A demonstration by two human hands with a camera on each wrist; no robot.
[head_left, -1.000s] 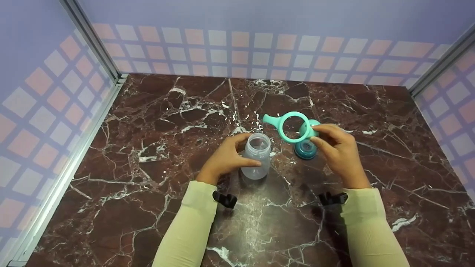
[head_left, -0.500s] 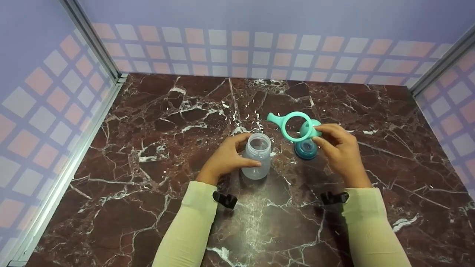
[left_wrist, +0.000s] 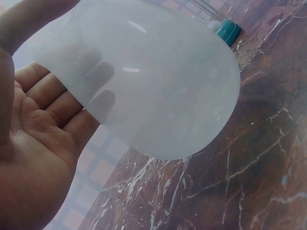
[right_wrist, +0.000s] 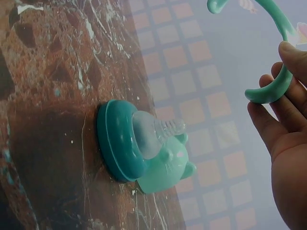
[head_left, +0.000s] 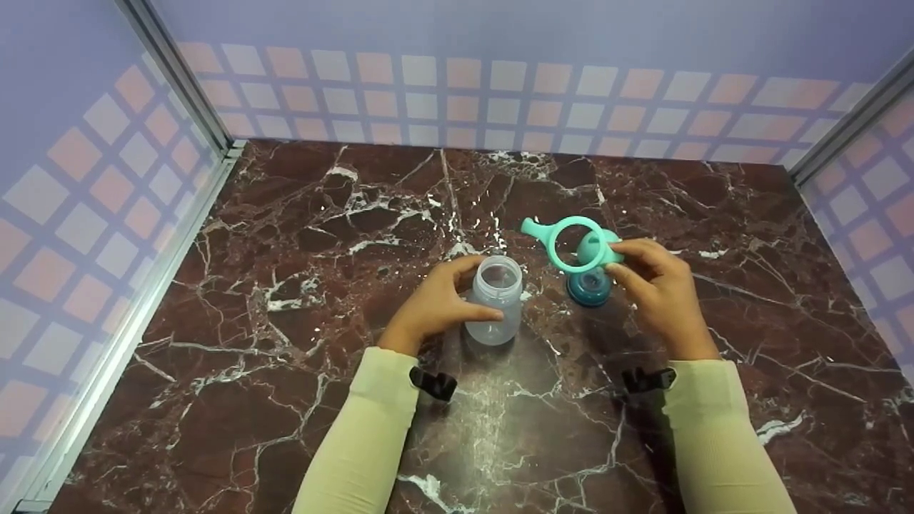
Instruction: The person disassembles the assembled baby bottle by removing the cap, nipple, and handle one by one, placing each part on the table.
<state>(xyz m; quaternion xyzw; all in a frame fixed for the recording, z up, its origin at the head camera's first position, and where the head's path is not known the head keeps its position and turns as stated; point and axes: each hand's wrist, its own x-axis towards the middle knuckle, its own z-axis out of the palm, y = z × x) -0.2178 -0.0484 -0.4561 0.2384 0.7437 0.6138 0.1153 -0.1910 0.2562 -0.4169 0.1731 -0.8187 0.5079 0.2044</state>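
An uncapped, frosted baby bottle [head_left: 493, 318] stands upright on the table. My left hand [head_left: 439, 303] grips its side, thumb in front and fingers behind. In the left wrist view those fingertips show dimly through the bottle wall. To the right, my right hand [head_left: 660, 289] pinches one grip of a mint-green two-handled ring [head_left: 540, 232], held up off the table. Below that ring sits a teal bottle collar [head_left: 588, 294] with a clear nipple [right_wrist: 151, 134] pointing up. A mint cap [right_wrist: 165, 167] with small ears stands just behind the collar, partly hidden by it.
A dark red marble-patterned tabletop [head_left: 343, 428] carries everything. Tiled-pattern panels [head_left: 421, 78] close off the back and both sides, with a metal rail [head_left: 143, 321] along the left edge.
My right hand has shifted slightly to the right with the green handle ring. The left hand and bottle have hardly moved; collar and cap stay put.
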